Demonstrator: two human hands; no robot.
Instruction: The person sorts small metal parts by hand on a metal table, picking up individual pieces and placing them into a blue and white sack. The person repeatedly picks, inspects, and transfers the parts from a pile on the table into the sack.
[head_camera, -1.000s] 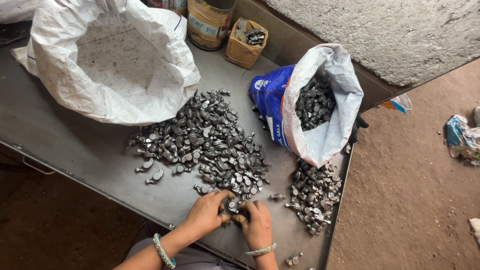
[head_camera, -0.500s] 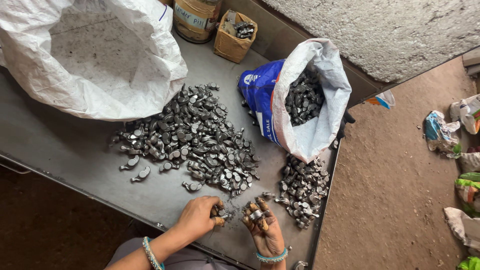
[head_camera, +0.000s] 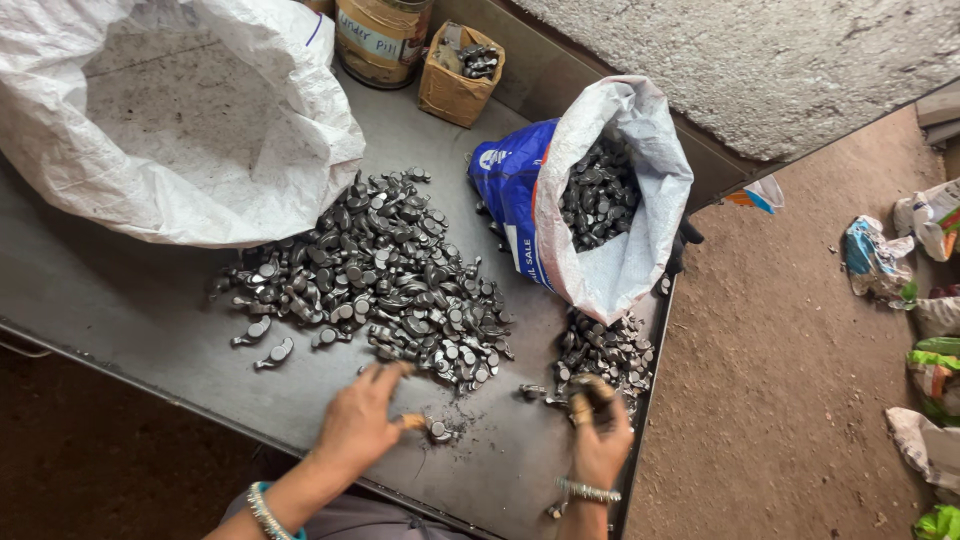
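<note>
A big heap of small grey metal parts (head_camera: 380, 275) lies in the middle of a steel table (head_camera: 130, 310). My left hand (head_camera: 362, 420) rests at the heap's near edge, fingers spread over a loose part (head_camera: 438, 430). My right hand (head_camera: 598, 432) is off to the right, its fingers curled around metal parts, just in front of a smaller pile of the same parts (head_camera: 605, 355). Both wrists wear bangles.
A blue-and-white sack (head_camera: 600, 200) full of parts leans by the small pile. A large white sack (head_camera: 170, 110) lies at the back left. A tin can (head_camera: 380, 40) and a small cardboard box (head_camera: 458, 75) stand at the back. Bags lie on the dirt floor (head_camera: 800, 400) at the right.
My right hand has moved right, from beside the left hand to the small pile. My left hand stayed at the big heap's near edge and spread its fingers.
</note>
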